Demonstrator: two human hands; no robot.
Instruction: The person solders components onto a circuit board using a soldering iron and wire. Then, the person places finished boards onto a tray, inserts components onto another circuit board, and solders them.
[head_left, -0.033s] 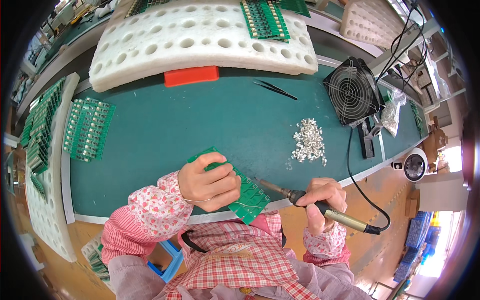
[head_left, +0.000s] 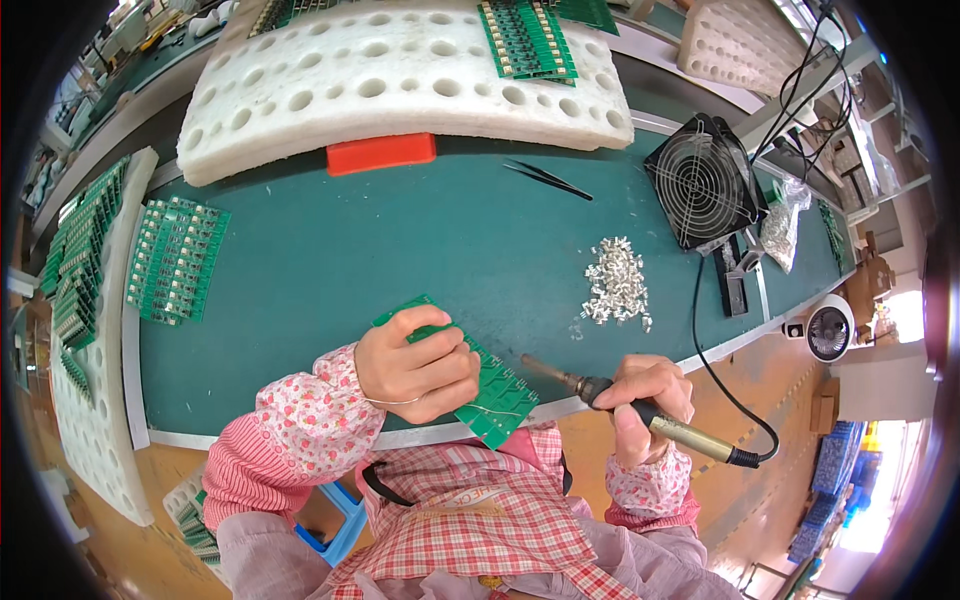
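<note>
At the table's front edge, my left hand (head_left: 418, 365) is closed around a green circuit board (head_left: 490, 385), held tilted with rows of solder points facing up. A thin strand of solder wire (head_left: 490, 411) runs out from under that hand across the board's near end. My right hand (head_left: 648, 400) grips a soldering iron (head_left: 665, 428) by its dark handle. Its tip points left and stands just off the board's right edge. Past the iron lies a heap of small silvery metal parts (head_left: 616, 284).
Black tweezers (head_left: 549, 180) lie near a fan with a wire guard (head_left: 703, 185). A white foam block with holes (head_left: 405, 90) and a red block (head_left: 381, 154) stand at the back. More circuit boards (head_left: 178, 260) lie at left. The iron's cord (head_left: 698, 318) runs along the right.
The iron's tip has shifted slightly to the right, away from the board. My left hand and the board stay almost where they were.
</note>
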